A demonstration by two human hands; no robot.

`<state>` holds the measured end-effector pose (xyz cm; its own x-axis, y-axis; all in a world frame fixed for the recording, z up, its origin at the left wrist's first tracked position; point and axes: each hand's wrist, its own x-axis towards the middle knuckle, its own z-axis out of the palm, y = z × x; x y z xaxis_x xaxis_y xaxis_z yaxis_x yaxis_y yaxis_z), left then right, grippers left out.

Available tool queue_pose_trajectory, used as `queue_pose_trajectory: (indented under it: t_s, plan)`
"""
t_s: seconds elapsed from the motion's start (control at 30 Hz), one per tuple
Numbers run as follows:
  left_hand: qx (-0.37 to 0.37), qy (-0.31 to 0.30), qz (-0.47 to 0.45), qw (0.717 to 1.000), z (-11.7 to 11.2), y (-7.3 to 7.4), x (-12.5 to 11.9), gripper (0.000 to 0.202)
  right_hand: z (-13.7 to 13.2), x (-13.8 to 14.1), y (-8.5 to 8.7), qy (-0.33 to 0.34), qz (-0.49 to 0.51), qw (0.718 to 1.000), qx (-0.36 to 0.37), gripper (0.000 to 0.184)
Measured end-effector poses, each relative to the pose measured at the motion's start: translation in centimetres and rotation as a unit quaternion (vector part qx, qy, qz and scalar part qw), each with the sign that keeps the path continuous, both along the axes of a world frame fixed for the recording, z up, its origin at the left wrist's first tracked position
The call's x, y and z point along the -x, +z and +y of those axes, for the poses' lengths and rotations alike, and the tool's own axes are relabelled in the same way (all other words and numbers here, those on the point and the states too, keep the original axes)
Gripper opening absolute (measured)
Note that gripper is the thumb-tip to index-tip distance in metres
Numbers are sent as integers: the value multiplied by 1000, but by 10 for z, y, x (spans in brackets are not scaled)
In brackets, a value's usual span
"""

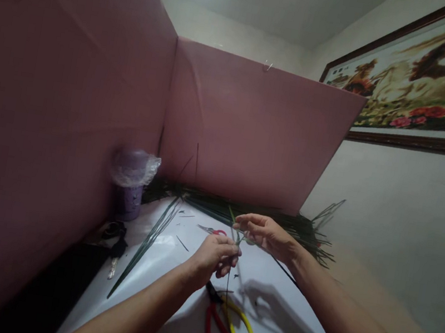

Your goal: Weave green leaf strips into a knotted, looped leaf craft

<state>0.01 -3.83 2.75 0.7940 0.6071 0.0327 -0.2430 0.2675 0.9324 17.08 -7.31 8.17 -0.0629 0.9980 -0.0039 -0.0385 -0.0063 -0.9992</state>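
Observation:
Over the white board, my left hand (214, 255) is closed, pinching a small piece of green leaf strips (238, 239) between thumb and fingers. A thin dark strip hangs down below it. Just above and to the right, my right hand (268, 234) has its fingers bent together on the same green strips; what exactly lies between the fingertips is partly hidden. Beneath my hands lie large scissors (229, 325) with one red and one yellow handle. Small red-handled pliers or snips (214, 231) lie behind my left hand.
A bundle of long green leaves (216, 206) lies along the back of the white board (162, 281). More leaves (146, 247) lie at left, beside a purple cup (131, 197) with clear plastic over it and keys (112, 267). Pink panels (249, 131) stand behind and left.

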Motion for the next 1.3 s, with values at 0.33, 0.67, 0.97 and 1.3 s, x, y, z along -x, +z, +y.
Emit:
queue_pose_trajectory:
  t_s: [0.33,0.67,0.97,1.3]
  plan:
    - [-34,13,16,999,-4,3,0,19,1,5,-7,-30,12,999,-29,33]
    - [-47,20,19,998,-5,1,-1,17,5,2,-14,-34,23,998,-37,31]
    - [-47,25,26,998,-5,4,-1,16,5,5,-14,-42,21,998,-36,33]
    - [-43,28,20,998,-5,4,-1,16,4,-1,-16,-7,48,998,-35,31]
